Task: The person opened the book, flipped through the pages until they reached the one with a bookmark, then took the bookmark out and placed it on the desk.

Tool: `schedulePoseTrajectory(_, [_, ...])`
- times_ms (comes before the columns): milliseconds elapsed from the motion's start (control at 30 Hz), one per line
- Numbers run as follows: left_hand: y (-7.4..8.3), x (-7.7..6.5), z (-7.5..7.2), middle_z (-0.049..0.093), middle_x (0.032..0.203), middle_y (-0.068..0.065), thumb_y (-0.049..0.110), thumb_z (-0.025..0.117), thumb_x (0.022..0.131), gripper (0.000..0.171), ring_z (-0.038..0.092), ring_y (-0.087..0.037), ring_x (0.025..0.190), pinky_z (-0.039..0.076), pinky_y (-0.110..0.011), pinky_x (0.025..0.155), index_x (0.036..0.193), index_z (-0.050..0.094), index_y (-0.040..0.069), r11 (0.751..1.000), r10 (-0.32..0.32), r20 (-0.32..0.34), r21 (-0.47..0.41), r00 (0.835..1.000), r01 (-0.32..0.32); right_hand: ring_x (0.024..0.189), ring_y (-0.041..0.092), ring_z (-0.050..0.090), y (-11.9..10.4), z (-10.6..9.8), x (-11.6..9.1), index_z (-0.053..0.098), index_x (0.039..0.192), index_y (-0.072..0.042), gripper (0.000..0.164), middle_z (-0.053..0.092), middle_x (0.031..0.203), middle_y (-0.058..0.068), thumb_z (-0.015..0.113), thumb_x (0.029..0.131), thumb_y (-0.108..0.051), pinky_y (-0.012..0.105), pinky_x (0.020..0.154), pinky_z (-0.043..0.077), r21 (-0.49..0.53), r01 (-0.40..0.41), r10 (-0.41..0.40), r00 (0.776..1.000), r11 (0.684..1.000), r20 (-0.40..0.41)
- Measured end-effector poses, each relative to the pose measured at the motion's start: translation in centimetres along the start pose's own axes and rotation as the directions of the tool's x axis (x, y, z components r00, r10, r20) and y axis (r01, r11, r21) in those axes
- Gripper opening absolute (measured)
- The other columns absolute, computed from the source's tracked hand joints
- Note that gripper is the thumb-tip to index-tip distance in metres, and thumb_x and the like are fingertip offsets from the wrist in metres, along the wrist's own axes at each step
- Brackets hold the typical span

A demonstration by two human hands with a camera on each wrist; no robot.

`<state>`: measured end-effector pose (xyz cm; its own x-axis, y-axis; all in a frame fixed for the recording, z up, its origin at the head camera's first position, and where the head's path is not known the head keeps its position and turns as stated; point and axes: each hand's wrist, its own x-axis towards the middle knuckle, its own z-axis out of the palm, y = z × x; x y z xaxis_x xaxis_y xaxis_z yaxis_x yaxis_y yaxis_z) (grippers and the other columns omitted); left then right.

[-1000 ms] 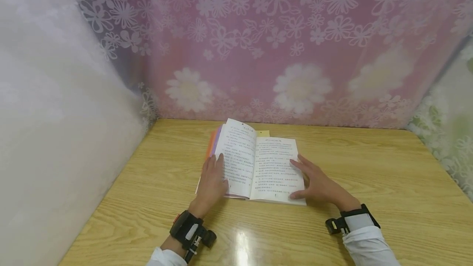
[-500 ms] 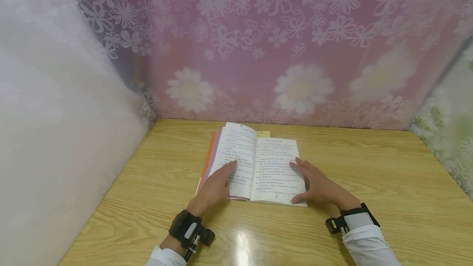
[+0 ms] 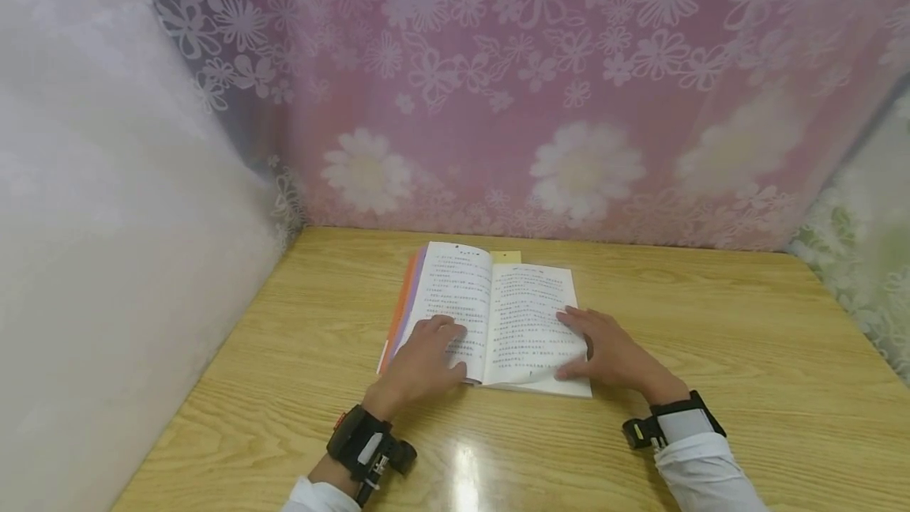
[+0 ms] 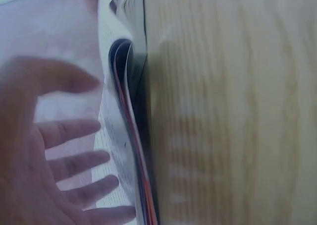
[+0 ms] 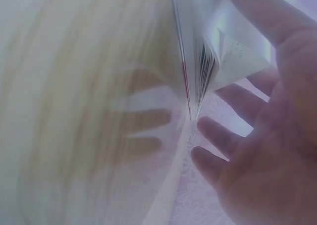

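While the book lies spread on the bench, my left hand is over its left page, fingers loose, gripping nothing. My right hand is unclenched too, at the book's right edge, thumb by the lower corner where a leaf bows up; no pinch visible. Probably best: separate one leaf, lift gently, don't crease it.

Is a wide, light yellow-brown table with streaky wood grain, slightly glossy, catching a bright white glare low in the head view. Carries, near its middle, an open book with white printed pages. Shows an orange strip and a purple strip along the book's left side, plus a small pale yellow piece past its far edge.
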<state>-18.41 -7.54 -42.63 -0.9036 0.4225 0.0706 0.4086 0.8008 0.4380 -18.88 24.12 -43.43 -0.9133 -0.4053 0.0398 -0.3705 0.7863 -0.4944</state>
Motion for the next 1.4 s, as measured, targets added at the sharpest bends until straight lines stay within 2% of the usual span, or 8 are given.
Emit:
schedulePoseTrajectory(133, [1.1,0.2,0.4,0.045,0.125,-0.002,0.062,0.054,0.071,0.068,0.04,-0.023,0.11,0.044,-0.038,0.073,0.126,0.05,0.023,0.999,0.022,-0.002,0.049,1.0,-0.022,0.128,0.039,0.026,0.1,0.2,0.2,0.038,0.137,-0.009,0.094,0.036,0.141,0.019,0.066,0.064,-0.062,0.056,0.102,0.02,0.029,-0.003,0.004,0.999,1.0,-0.043])
schedulePoseTrajectory(233, [2.0,0.5,0.6,0.045,0.115,-0.002,0.077,0.053,0.062,0.086,0.041,-0.022,0.1,0.04,-0.036,0.072,0.128,0.048,0.023,0.995,0.024,-0.022,0.1,0.999,-0.021,0.127,0.038,0.029,-0.1,0.2,0.2,0.039,0.136,-0.01,0.092,0.038,0.14,0.018,0.066,0.064,-0.062,0.056,0.102,0.021,0.049,0.019,-0.015,0.996,0.999,-0.09])
schedulePoseTrajectory(467, [3.5,0.8,0.9,0.042,0.115,-0.007,0.087,0.046,0.054,0.103,0.04,-0.027,0.102,0.039,-0.049,0.078,0.132,0.042,0.021,0.982,-0.02,-0.027,0.188,0.999,0.025,0.127,0.038,0.027,-1.5,-0.2,0.6,0.042,0.134,-0.011,0.089,0.035,0.142,0.017,0.067,0.065,-0.061,0.057,0.1,0.022,0.075,0.068,-0.053,0.98,0.995,-0.19])
schedulePoseTrajectory(633, [4.3,0.8,1.0,0.039,0.119,-0.011,0.085,0.048,0.055,0.101,0.038,-0.031,0.108,0.039,-0.055,0.08,0.134,0.038,0.022,0.978,-0.074,0.004,0.194,0.997,0.072,0.128,0.037,0.024,-2.3,-0.6,0.9,0.041,0.135,-0.015,0.088,0.031,0.145,0.015,0.067,0.064,-0.061,0.058,0.099,0.024,0.091,0.066,-0.045,0.975,0.994,-0.216])
schedulePoseTrajectory(767, [4.5,0.9,1.2,0.039,0.12,-0.011,0.079,0.052,0.058,0.098,0.038,-0.032,0.109,0.039,-0.054,0.079,0.136,0.037,0.021,0.977,-0.082,0.001,0.198,0.997,0.08,0.128,0.036,0.024,-2.6,-0.8,1.1,0.04,0.136,-0.018,0.087,0.03,0.146,0.013,0.066,0.065,-0.062,0.058,0.098,0.026,0.09,0.062,-0.041,0.975,0.994,-0.217])
schedulePoseTrajectory(1033, [4.3,0.9,1.1,0.041,0.116,-0.011,0.057,0.056,0.07,0.08,0.043,-0.032,0.105,0.042,-0.047,0.076,0.136,0.036,0.015,0.969,-0.06,-0.032,0.237,0.998,0.065,0.129,0.038,0.023,-3.1,-0.8,1.2,0.04,0.136,-0.017,0.09,0.026,0.148,0.014,0.066,0.064,-0.063,0.06,0.097,0.027,0.095,0.051,-0.03,0.978,0.994,-0.208])
schedulePoseTrajectory(1267, [3.4,0.5,0.9,0.046,0.117,-0.01,0.044,0.058,0.073,0.076,0.047,-0.024,0.096,0.042,-0.038,0.072,0.138,0.033,0.016,0.985,-0.015,-0.064,0.172,0.998,0.026,0.13,0.039,0.02,-3.0,-0.7,1.0,0.041,0.135,-0.016,0.088,0.022,0.148,0.015,0.067,0.064,-0.062,0.061,0.097,0.026,0.103,0.049,-0.027,0.979,0.994,-0.202])
schedulePoseTrajectory(1400, [3.1,0.2,1.0,0.048,0.119,-0.01,0.04,0.056,0.075,0.075,0.048,-0.023,0.1,0.043,-0.039,0.077,0.141,0.03,0.014,0.989,0.013,-0.093,0.145,0.996,0.001,0.13,0.04,0.02,-2.9,-0.6,0.9,0.041,0.136,-0.017,0.088,0.021,0.148,0.017,0.067,0.064,-0.061,0.062,0.097,0.025,0.106,0.048,-0.027,0.98,0.993,-0.197])
